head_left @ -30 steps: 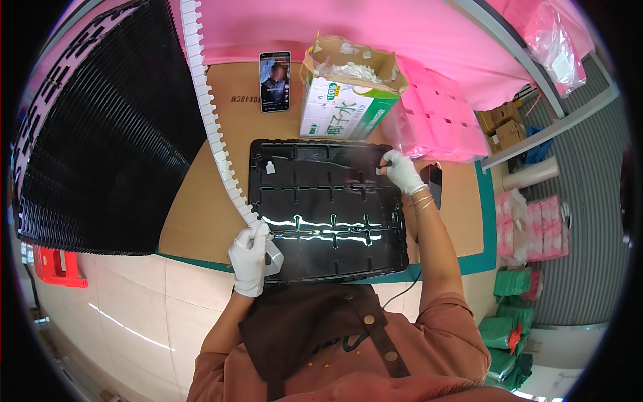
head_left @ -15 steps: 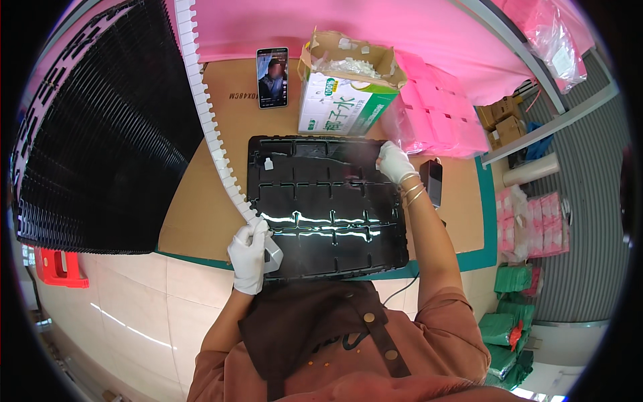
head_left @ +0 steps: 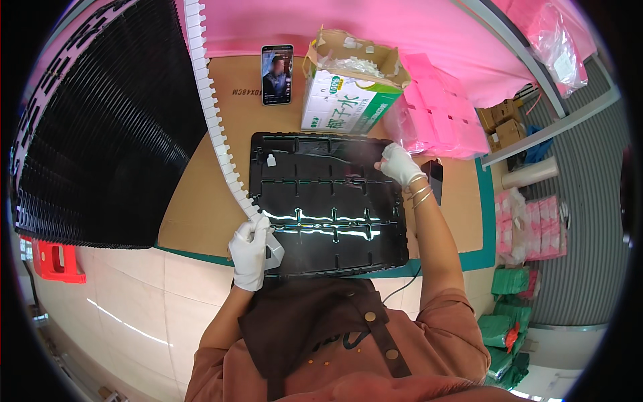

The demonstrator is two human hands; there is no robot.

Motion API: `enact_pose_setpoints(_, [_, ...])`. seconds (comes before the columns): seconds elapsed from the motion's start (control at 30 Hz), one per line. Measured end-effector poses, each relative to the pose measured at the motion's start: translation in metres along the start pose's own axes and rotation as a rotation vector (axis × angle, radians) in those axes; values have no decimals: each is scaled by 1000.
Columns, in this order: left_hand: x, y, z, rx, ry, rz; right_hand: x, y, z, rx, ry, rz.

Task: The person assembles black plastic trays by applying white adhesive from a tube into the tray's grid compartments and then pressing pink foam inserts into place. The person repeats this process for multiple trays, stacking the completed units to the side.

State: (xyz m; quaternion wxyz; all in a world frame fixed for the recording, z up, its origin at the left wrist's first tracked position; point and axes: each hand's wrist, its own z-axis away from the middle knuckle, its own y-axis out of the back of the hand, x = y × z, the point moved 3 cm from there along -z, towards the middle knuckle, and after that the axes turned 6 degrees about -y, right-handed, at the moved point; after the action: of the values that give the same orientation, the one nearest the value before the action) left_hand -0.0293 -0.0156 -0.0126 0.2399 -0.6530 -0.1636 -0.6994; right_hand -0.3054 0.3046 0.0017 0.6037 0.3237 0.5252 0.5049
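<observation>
A shallow black plastic tray [head_left: 315,251] with moulded compartments lies before me on the table. In its far left compartment is a small white notched piece [head_left: 271,161]. My left hand [head_left: 248,254], in a white glove, is closed on the near end of a long, curved, white notched strip [head_left: 216,124] at the tray's left edge. A folded white piece [head_left: 274,251] shows beside its fingers. My right hand [head_left: 403,166], in a white glove with fingertips bare, is over the tray's far right corner. Its fingers are curled together; anything between them is hidden.
Behind the tray stand a propped phone [head_left: 277,75] and an open carton [head_left: 345,104] with clear plastic inside. Pink wrapped packs [head_left: 445,124] sit at the far right, near a dark device [head_left: 434,177]. A tall stack of black trays [head_left: 107,134] rises at left. A red stool [head_left: 59,261] stands below.
My right hand has shifted slightly right and nearer along the tray's far right corner. The left hand keeps its place on the strip. The whole view has moved a little.
</observation>
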Motion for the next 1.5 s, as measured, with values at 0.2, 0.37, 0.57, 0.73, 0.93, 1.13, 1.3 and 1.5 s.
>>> enact_pose_setpoints(0.2, [-5, 1, -1, -12, -12, -39, 0, 1, 11, 98, 92, 33])
enact_pose_setpoints(0.37, [-6, 2, -2, -2, -12, -61, -6, 6, 14, 50, 24, 15])
enact_pose_setpoints(0.57, [-4, 0, -2, -16, -5, -52, 6, -3, 7, 86, 56, 28])
enact_pose_setpoints(0.73, [-10, 3, -1, 0, -13, -60, -13, 11, 19, -74, 16, 70])
enact_pose_setpoints(0.93, [1, -1, 0, -17, -11, -36, 9, -4, 5, 28, 81, -230])
enact_pose_setpoints(1.13, [-1, 4, 1, -4, -5, -85, 22, -20, -20, 131, 209, 48])
enact_pose_setpoints(1.3, [-2, 1, -2, -22, -19, -74, 55, -42, -64, -94, 218, 278])
enact_pose_setpoints(1.5, [-5, 0, -3, -23, -23, -21, 35, -23, -50, -120, 154, 285])
